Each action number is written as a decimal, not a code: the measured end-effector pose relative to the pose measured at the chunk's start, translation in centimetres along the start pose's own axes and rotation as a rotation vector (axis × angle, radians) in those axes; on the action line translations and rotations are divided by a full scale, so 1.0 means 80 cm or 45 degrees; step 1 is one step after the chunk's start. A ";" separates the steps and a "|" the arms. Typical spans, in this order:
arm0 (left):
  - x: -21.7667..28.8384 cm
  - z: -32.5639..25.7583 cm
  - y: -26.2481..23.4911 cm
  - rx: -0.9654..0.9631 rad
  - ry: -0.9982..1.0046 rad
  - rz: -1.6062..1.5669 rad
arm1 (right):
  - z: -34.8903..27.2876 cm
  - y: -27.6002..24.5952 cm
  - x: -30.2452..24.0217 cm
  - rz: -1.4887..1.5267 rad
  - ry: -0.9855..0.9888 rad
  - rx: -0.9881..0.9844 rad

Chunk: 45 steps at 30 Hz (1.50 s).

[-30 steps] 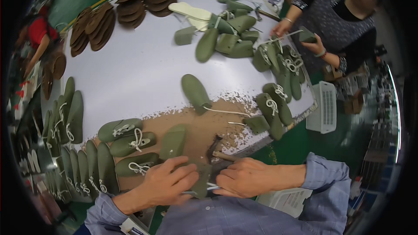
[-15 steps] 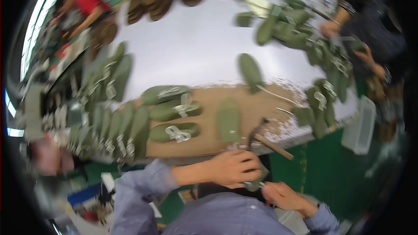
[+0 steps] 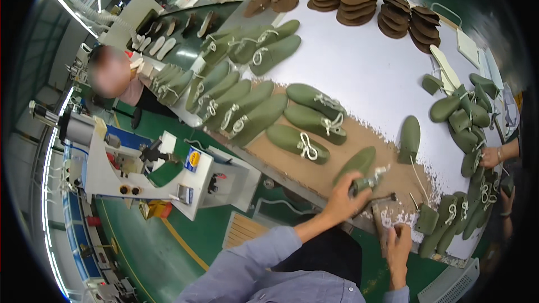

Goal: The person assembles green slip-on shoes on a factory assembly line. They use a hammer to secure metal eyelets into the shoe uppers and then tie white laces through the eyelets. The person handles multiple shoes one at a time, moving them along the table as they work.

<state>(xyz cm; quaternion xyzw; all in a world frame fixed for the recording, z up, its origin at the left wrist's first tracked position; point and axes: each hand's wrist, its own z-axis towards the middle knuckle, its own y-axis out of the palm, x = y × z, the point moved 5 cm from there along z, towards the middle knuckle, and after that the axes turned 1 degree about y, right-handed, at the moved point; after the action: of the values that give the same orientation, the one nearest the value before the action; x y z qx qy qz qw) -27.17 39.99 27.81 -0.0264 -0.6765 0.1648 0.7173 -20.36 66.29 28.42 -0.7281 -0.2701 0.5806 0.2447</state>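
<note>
My left hand [image 3: 343,201] reaches over the near table edge and grips a small metal tool [image 3: 370,178]. The tool lies just beside a laceless green shoe upper [image 3: 356,163] on the brown worn patch of the table [image 3: 331,165]. My right hand [image 3: 399,241] rests at the table edge with its fingers curled. It sits at the end of a hammer's wooden handle [image 3: 383,216], and whether it holds anything is hard to tell. Three laced green uppers [image 3: 297,141] lie to the left, and another plain one [image 3: 409,137] lies to the right.
Rows of green uppers [image 3: 236,109] and stacks of brown soles [image 3: 359,5] cover the white table [image 3: 365,73]. A white machine [image 3: 168,177] stands on the left, near a seated person [image 3: 112,76]. Another person's hand [image 3: 490,157] works among uppers on the right. A white basket [image 3: 452,286] sits lower right.
The view has swung left. Both hands had been together on an upper at the table edge. Now they are apart, the left one holding the metal tool on the table.
</note>
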 end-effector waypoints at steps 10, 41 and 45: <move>-0.058 -0.069 -0.010 0.423 -0.014 0.120 | -0.001 0.069 0.095 -0.405 -0.359 -0.225; -0.313 -0.812 0.030 0.532 -1.683 -0.229 | 0.186 0.513 0.286 -1.411 -0.541 -0.245; -0.307 -0.811 0.035 0.491 -1.634 -0.190 | 0.216 0.516 0.286 -1.595 -0.338 -0.474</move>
<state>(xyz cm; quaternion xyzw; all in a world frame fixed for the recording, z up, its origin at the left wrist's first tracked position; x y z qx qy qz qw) 35.07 47.95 -1.96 0.2519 -0.9271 0.2157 0.1745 -28.65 52.20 -19.14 -0.3860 -0.7656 0.3571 0.3706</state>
